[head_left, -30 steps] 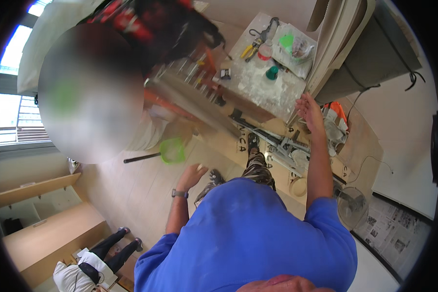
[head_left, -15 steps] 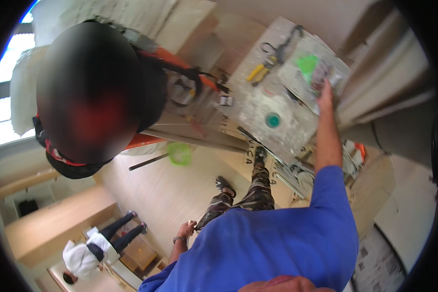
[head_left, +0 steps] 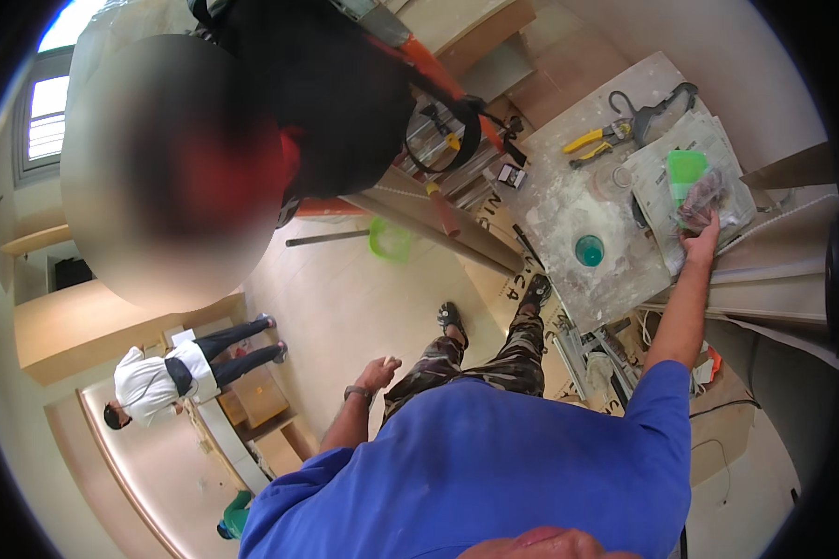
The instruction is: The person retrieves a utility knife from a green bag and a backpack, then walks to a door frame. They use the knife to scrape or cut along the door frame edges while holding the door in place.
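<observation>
My right hand [head_left: 702, 240] is closed on a crumpled clear plastic bag [head_left: 704, 194] with purplish-brown contents I cannot make out. The bag rests on printed papers [head_left: 656, 186], against a bright green flat piece [head_left: 687, 168]. These lie on a dusty, white-spotted board [head_left: 569, 205]. Yellow-handled pliers [head_left: 591, 144], a dark hook-shaped tool [head_left: 657, 110] and a teal round cup or lid [head_left: 589, 250] are also on the board. My left hand [head_left: 379, 374] hangs low beside my leg, its fingers curled; a small pale thing seems to show at the fingertips.
A person in black and red [head_left: 326, 121] stands close at the left, near orange rails [head_left: 433, 70]. Farther off are a person in white [head_left: 149, 382] and one in green [head_left: 237, 514]. A green long-handled dustpan [head_left: 390, 240] lies on the floor; metal strips [head_left: 573, 359] lie below the board.
The view has shifted, so the board appears farther right and the person in green has come into sight. My right hand stays at the plastic bag; my left hand stays low.
</observation>
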Motion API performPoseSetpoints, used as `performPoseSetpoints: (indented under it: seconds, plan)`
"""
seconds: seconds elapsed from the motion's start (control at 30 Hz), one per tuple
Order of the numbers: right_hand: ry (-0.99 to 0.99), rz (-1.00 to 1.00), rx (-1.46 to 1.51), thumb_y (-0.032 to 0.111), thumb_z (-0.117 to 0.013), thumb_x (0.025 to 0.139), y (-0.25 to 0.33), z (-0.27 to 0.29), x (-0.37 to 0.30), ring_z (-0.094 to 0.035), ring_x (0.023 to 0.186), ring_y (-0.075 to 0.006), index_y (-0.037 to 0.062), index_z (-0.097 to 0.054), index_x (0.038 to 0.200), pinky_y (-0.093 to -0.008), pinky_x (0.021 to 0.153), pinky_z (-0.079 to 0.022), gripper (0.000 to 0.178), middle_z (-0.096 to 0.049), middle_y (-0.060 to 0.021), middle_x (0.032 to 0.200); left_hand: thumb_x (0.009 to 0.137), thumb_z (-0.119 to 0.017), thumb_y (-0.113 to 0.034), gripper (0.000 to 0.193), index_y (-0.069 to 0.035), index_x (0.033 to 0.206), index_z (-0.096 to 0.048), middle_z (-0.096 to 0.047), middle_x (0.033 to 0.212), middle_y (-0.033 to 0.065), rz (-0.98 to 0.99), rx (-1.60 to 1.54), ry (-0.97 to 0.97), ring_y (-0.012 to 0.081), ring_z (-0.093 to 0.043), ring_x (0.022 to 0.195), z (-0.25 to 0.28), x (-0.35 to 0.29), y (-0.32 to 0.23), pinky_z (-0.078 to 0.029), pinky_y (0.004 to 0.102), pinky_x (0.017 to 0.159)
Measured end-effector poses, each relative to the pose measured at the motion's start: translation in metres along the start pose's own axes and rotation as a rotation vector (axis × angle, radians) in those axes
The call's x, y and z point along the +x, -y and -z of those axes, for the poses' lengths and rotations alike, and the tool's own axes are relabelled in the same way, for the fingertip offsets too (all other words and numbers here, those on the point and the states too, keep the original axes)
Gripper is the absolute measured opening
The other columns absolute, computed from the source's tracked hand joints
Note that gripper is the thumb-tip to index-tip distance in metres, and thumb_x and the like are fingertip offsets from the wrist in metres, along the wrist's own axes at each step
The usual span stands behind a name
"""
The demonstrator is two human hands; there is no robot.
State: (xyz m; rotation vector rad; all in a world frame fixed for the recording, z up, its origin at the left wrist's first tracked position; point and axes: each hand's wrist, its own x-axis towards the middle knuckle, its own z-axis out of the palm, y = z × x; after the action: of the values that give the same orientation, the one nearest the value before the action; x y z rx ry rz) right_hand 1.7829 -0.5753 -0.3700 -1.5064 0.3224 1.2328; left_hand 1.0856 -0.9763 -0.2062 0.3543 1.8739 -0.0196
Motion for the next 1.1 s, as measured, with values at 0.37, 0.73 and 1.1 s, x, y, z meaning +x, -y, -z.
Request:
performPoseSetpoints:
  seconds: [0.37,0.73,1.1]
  plan:
    - [0.063,0.098,0.142,0.033,-0.059,0.083,-0.007,-0.016,-0.009,-0.055,0.103,-0.0287,0.0145,-0.061,0.110,-0.0484,0.084,-0.045,0.033,-0.062,-0.0074,0.113,0.086,-0.059,-0.035,0.030,-0.006,0.091,-0.064,-0.049,0.063,-0.0017,0.037,0.051,0.009,0.0102,-0.045,0.056,-0.007,-0.002,0.031,-0.037,0.0279,0.050]
    - [0.043,-0.076,0.240,0.031,-0.061,0.081,0.006,-0.033,-0.035,-0.046,0.109,-0.0306,0.0125,-0.056,0.114,-0.0495,0.081,-0.042,0.038,-0.053,-0.0114,0.119,0.087,-0.058,-0.034,0.029,-0.005,0.087,-0.061,-0.051,0.065,-0.0001,0.003,0.082,0.018,0.0113,-0.045,0.058,-0.023,-0.006,0.001,-0.038,0.0282,0.052]
    - [0.271,-0.136,0.397,0.049,-0.054,0.078,-0.014,-0.023,-0.049,-0.033,0.122,-0.0331,0.0117,-0.034,0.138,-0.0551,0.098,-0.029,0.074,-0.031,-0.0131,0.141,0.090,-0.056,-0.030,0.024,-0.008,0.094,-0.065,-0.049,0.062,-0.0022,-0.067,0.231,0.010,0.0098,-0.045,0.055,-0.029,0.006,-0.008,-0.037,0.0280,0.050]
